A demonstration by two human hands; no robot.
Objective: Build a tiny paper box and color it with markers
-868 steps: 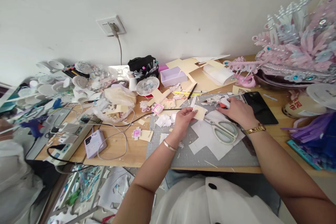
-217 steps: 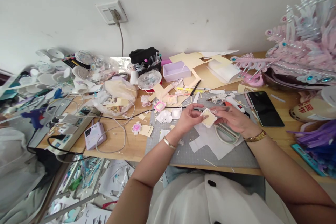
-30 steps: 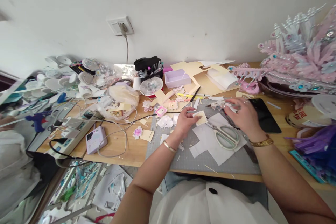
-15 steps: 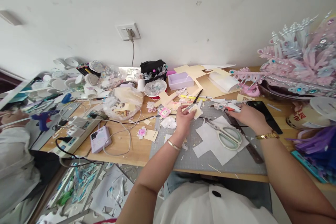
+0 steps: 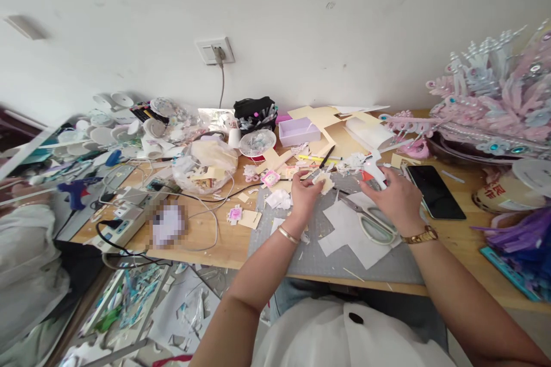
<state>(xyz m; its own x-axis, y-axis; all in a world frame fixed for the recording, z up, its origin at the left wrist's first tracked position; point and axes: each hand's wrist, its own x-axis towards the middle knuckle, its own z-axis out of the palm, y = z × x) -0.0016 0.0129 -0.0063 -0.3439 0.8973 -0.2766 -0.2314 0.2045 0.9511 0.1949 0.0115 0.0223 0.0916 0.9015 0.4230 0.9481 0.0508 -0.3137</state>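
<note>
My left hand (image 5: 306, 195) is closed, pinching a small cream cut-out paper piece (image 5: 323, 183) over the grey cutting mat (image 5: 310, 261). To its right, my right hand (image 5: 394, 198) grips a white glue gun (image 5: 375, 170) with an orange-red trigger; its tip sits near a heap of white scraps. Scissors with pale handles (image 5: 376, 226) lie beneath my right hand, on a cross-shaped white sheet (image 5: 338, 235). Left of my left hand are a pink-and-cream decorated piece (image 5: 270, 178) and crumpled white paper (image 5: 279, 199).
A black phone (image 5: 437, 192) lies to the right, near a lidded cup (image 5: 495, 192) and pink-silver headpieces (image 5: 491, 103). Behind stand a lilac box (image 5: 299, 132) and card sheets. Leftward are a plastic bag (image 5: 202, 160), a power strip (image 5: 118, 232), cables and a co-worker's sleeve (image 5: 32, 252).
My right hand has lifted and turned the glue gun more upright, shifting slightly left. The long dark strip beside the scissors no longer shows. My left hand keeps its paper piece.
</note>
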